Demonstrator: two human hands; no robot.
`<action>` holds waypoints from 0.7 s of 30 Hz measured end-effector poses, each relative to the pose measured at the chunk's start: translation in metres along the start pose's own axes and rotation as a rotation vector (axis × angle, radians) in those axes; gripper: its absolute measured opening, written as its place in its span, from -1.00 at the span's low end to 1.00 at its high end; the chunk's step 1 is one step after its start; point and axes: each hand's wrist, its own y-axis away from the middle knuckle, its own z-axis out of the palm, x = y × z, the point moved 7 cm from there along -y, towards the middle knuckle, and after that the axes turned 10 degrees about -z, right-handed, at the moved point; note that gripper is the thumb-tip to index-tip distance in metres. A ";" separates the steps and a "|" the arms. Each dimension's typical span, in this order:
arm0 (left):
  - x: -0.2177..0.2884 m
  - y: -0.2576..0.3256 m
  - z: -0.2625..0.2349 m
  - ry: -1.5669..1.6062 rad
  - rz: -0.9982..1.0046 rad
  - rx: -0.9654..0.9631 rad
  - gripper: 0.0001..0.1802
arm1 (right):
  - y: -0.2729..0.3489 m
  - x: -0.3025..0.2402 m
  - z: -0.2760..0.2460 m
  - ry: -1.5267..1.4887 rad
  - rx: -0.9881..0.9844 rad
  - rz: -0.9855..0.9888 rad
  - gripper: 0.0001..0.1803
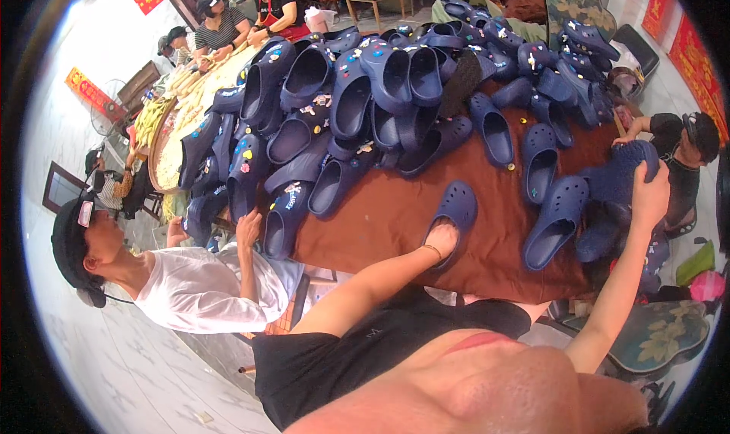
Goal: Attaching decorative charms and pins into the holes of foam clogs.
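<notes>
My left hand (443, 238) reaches into the foot opening of a navy clog (458, 198) at the middle of the table. Its fingers are hidden inside the shoe. At the right edge of the table my right hand (652, 194) is closed on another navy clog (625, 162), whose rough, dark surface shows. Several loose navy clogs (557, 222) lie between my hands. A big heap of navy clogs (351, 95), many with small coloured charms, covers the far and left parts of the table.
A brown cloth (365, 228) covers the table. On the left, a person in white (205, 289) handles clogs. Another person (680, 156) stands at the right, near my right hand. A patterned chair (661, 335) is close by. Farther off, people work at a round table (163, 156).
</notes>
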 end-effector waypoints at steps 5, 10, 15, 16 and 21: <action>-0.002 0.002 0.000 -0.009 0.015 -0.002 -0.76 | -0.002 -0.055 -0.026 -0.331 -0.164 0.000 -0.59; -0.002 0.003 -0.008 -0.016 0.025 -0.037 -0.76 | 0.026 -0.090 0.023 -0.462 -0.551 -0.050 -0.53; -0.020 0.012 -0.020 -0.078 0.040 -0.075 -0.77 | 0.065 -0.140 0.060 -0.207 -0.882 -0.112 -0.46; -0.021 0.014 -0.026 -0.081 0.079 -0.054 -0.77 | 0.072 -0.153 0.068 -0.218 -0.914 -0.146 -0.43; -0.033 0.013 -0.013 -0.105 0.068 -0.085 -0.78 | 0.092 -0.203 0.111 -0.376 -0.868 -0.218 -0.41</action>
